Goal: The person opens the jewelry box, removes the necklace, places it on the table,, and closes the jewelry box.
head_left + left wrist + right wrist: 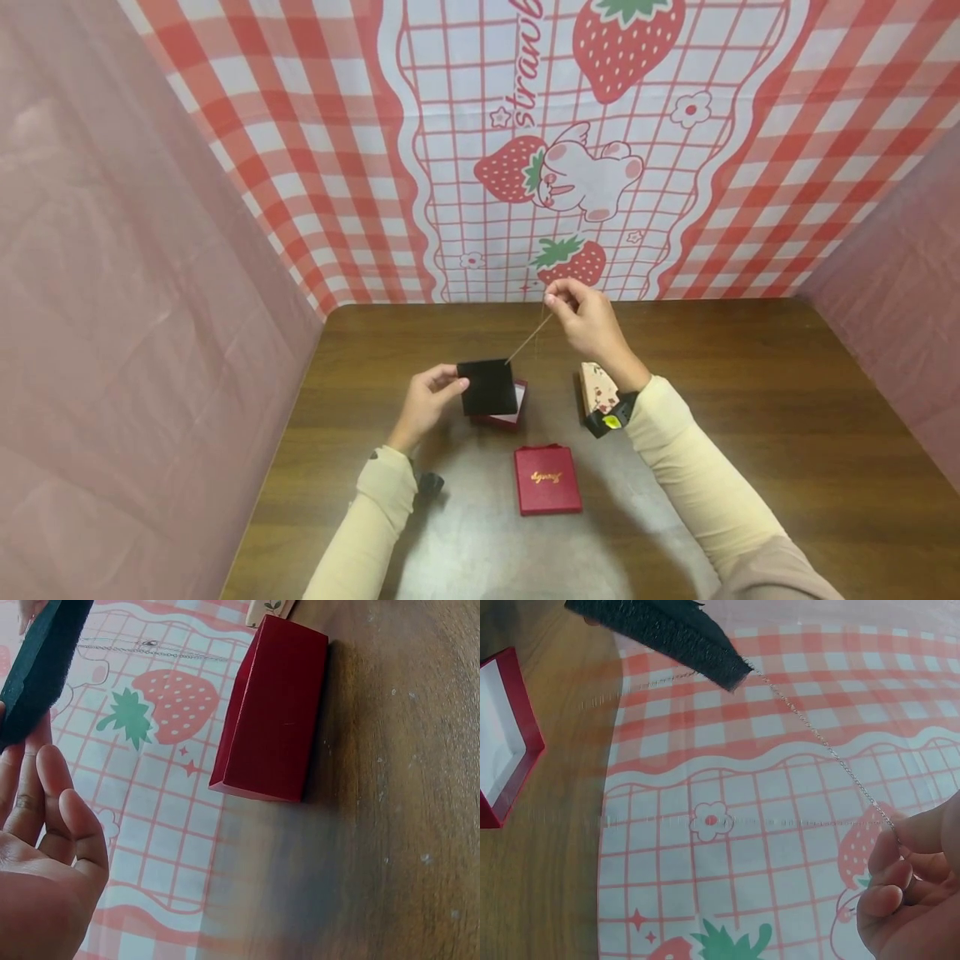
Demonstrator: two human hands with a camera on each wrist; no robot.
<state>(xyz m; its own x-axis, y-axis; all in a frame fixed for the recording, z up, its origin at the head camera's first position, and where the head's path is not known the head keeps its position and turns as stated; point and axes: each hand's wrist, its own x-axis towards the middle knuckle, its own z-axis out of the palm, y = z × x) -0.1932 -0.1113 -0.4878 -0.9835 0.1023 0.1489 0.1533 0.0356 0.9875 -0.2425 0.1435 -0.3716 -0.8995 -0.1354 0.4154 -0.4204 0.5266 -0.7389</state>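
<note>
Cream sleeves [701, 458] come in from the bottom, nearest the cam, one per side, prob. spread so neither arm crosses the work. Betw. them a red lid [547, 481] w/ gold lettering lies flat on the surface [780, 417], likely parked there out of the way.

Farther on, L hand [427, 404] pinches a black insert [487, 388] by its left side, thumb in front; the edge grip seems meant to leave face & far corner free. Insert is held up above a red box [504, 423] w/ white inside, hiding part of it. Patterned box [598, 386] sits to the right, partly hidden by wrist gear [622, 411].

R hand [588, 322], higher & farther, pinches a thin chain [832, 754] betw. thumb & fingertips. Chain runs straight from insert's upper right corner to those fingers; fixed there or just passing, can't tell. Fainter 2nd strand hangs near the fingertips, which prob. explains the high hold.

Edges: insert's right side is unheld, near the box rim, so a low swing could clip it. Most room looks to be right of patterned box. Surface's far edge meets the strawberry-print cloth [558, 150], so little reach that way.
</note>
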